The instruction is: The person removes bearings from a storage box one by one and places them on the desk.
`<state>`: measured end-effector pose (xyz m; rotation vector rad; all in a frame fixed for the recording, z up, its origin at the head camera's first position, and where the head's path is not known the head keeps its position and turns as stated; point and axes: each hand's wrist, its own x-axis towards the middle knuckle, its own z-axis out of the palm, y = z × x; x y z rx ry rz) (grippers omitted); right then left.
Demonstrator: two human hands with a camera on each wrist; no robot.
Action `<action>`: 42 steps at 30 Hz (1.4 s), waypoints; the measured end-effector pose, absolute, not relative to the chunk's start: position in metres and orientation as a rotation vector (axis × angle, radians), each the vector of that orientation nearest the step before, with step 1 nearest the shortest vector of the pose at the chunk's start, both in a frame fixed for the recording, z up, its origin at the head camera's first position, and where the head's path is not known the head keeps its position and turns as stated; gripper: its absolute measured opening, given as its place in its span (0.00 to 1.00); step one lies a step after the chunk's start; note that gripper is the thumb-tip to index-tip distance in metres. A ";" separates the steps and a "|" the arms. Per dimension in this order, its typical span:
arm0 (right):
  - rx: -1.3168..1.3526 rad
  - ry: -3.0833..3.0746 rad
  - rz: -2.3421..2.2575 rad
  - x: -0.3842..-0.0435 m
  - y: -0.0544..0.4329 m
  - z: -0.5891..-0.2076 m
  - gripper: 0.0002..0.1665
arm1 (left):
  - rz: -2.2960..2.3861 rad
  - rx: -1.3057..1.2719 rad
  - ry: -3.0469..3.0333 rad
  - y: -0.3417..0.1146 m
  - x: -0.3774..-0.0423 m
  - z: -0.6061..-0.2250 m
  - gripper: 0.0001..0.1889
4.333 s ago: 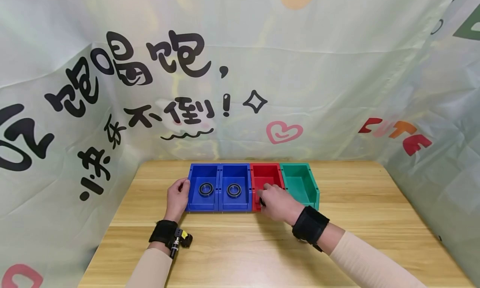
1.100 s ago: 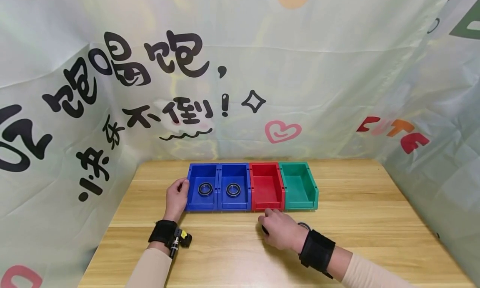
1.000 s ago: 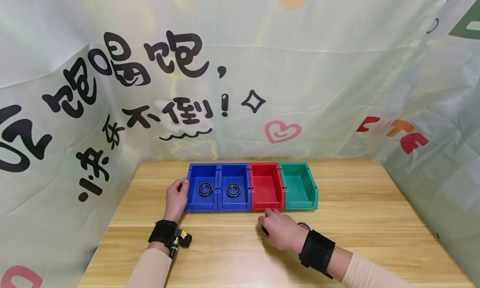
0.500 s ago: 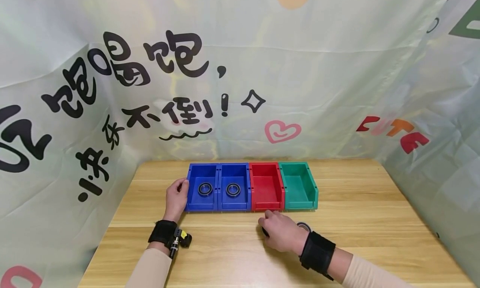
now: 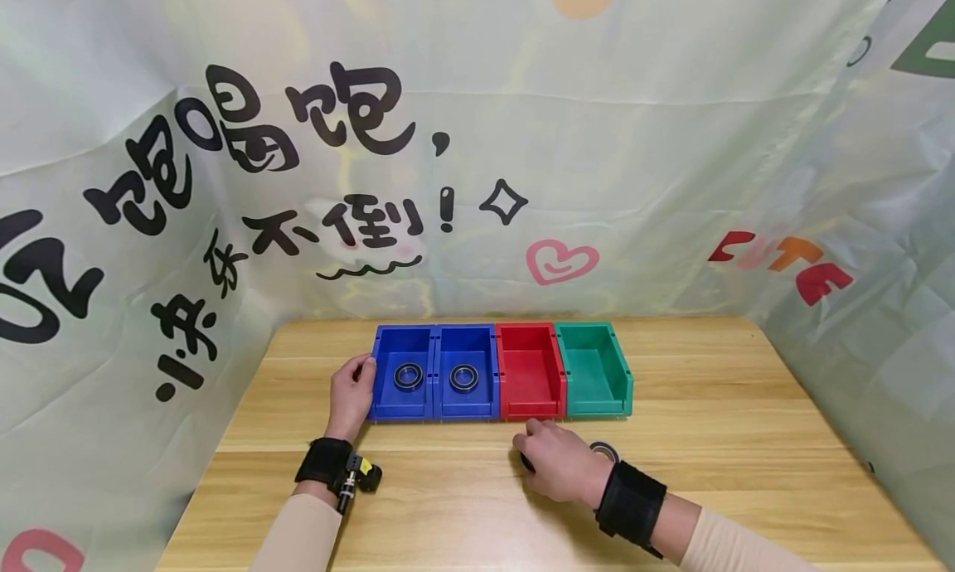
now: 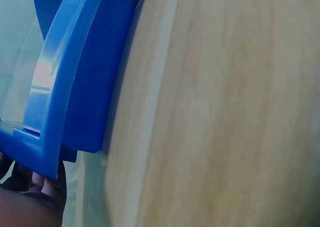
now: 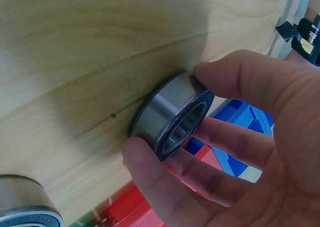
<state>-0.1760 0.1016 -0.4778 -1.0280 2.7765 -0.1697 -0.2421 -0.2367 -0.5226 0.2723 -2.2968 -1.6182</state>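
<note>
One held bearing (image 7: 165, 109), one braced row of bins

Head view: from my remote seat I see the left hand (image 5: 351, 398) with thumb and fingers closed on the outer wall of the left blue bin (image 5: 406, 340). That bin ends a row near the worktop's (image 5: 448, 514) far edge, roughly midway between its far corners; I take the hold as a brace against sliding. The second blue bin (image 5: 466, 340), the red bin (image 5: 531, 373) and the green bin (image 5: 593, 373) follow side by side. One flat bearing (image 5: 398, 378) lies in the left blue bin, its twin (image 5: 454, 379) in the second. The right hand (image 5: 563, 464) is before the red bin, toward the near edge, hiding most of what it holds. Behind it, in front of the green bin, a loose bearing (image 5: 604, 445) partly shows.

Left wrist view: I get bent fingers under the bin's lip, hidden from me above.

Right wrist view: my clearest look. Thumb and one finger pinch the held bearing across its bright outer ring, tilted, probably to leave its bore free. Whether it touches the worktop, I cannot tell.
</note>
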 end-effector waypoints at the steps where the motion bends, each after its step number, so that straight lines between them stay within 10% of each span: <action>1: -1.032 2.778 -0.168 -0.176 0.102 -0.478 0.16 | -1.620 0.275 -2.297 -0.237 -0.242 -0.523 0.19; 42: -1.008 2.780 -0.144 -0.173 0.097 -0.478 0.14 | -1.662 0.272 -2.294 -0.238 -0.242 -0.522 0.20</action>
